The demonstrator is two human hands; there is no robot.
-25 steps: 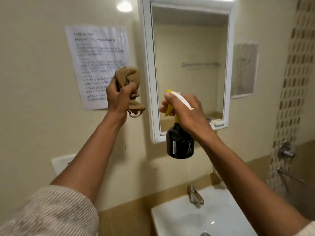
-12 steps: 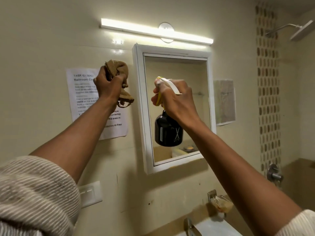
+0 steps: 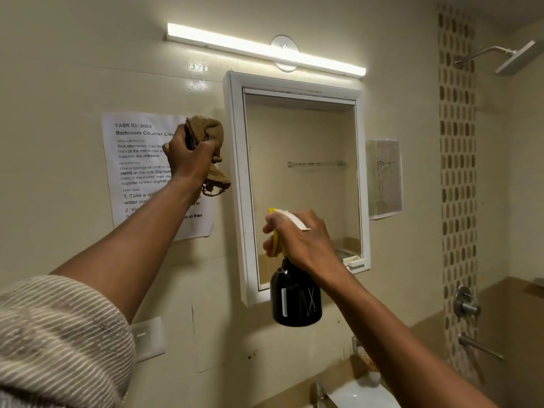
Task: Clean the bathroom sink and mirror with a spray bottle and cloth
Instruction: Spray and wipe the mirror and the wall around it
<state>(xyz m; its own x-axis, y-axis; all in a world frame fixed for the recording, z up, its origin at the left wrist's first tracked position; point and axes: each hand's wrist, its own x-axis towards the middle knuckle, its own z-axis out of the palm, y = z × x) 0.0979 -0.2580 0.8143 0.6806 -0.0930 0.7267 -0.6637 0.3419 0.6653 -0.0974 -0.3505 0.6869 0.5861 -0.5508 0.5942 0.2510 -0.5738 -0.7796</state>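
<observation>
Two bare hands are raised toward a white-framed rectangular wall mirror [image 3: 300,184], seen from a head-worn camera looking slightly upward; the left hand [image 3: 190,159] is held up just left of the mirror frame, its fingers curled tightly round a bunched tan knitted cloth [image 3: 207,134], part of which hangs below the fist; the cloth is near the frame, but it is not possible to tell whether it touches; the right hand [image 3: 300,240] is lower, in front of the lower part of the glass, wrapped round the white and yellow trigger head of a dark round spray bottle [image 3: 295,298], with fingers on the yellow trigger; the bottle hangs upright below the hand, its nozzle aimed at the mirror.

As a judgement of progress: the work appears to be at the spraying stage for the mirror; no droplets, streaks or wiped patches can be made out on the glass, so whether any spray has landed cannot be told; wiping the mirror with the cloth seems yet to come; a sliver of the white ceramic sink [image 3: 362,394] and its metal tap [image 3: 318,393] shows at the bottom edge, too little to judge whether it is cleaned.

Elsewhere, a printed paper sheet [image 3: 138,172] is stuck to the cream wall behind the left hand; a lit strip light [image 3: 265,50] runs above the mirror; a metal shower head [image 3: 518,58] is at the upper right.
</observation>
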